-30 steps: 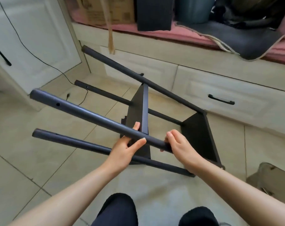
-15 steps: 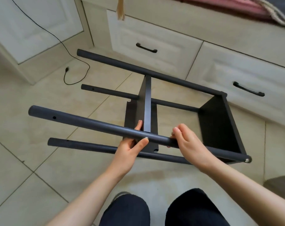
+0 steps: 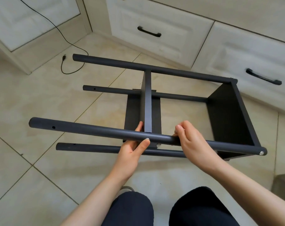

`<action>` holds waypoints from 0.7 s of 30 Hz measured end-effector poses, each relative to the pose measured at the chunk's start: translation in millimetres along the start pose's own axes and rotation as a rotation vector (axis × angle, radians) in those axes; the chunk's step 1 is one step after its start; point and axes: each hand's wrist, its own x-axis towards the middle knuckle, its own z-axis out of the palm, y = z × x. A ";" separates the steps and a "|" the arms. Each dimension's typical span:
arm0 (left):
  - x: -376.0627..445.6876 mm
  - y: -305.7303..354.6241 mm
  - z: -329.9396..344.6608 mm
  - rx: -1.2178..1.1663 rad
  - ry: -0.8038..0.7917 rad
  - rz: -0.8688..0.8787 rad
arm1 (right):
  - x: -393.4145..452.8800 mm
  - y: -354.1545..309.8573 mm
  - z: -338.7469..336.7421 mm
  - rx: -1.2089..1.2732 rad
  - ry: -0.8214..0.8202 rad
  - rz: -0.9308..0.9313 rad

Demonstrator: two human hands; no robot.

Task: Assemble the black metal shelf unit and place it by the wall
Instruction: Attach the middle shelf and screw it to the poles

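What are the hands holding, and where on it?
Both hands hold the black shelf unit's near top pole around its middle: left hand beside the middle shelf panel, right hand just right of it.

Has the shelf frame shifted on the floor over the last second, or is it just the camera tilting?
Cannot tell: the head camera tilted down. Both hands grip the same spot on the near pole beside the middle shelf.

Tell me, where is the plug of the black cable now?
In the head view the plug lies on the floor tiles at upper left, beside the white cabinet and left of the far pole of the shelf unit.
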 end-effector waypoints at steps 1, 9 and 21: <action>-1.8 1.5 0.4 0.003 0.013 -0.004 | 0.3 -0.1 1.7 -0.006 0.003 -0.001; -23.6 21.9 -3.3 0.747 0.419 -0.050 | -2.3 2.3 18.4 -0.039 -0.054 0.006; 30.3 71.2 -40.5 1.600 -0.225 0.595 | -5.6 -1.7 12.8 -0.183 -0.071 -0.005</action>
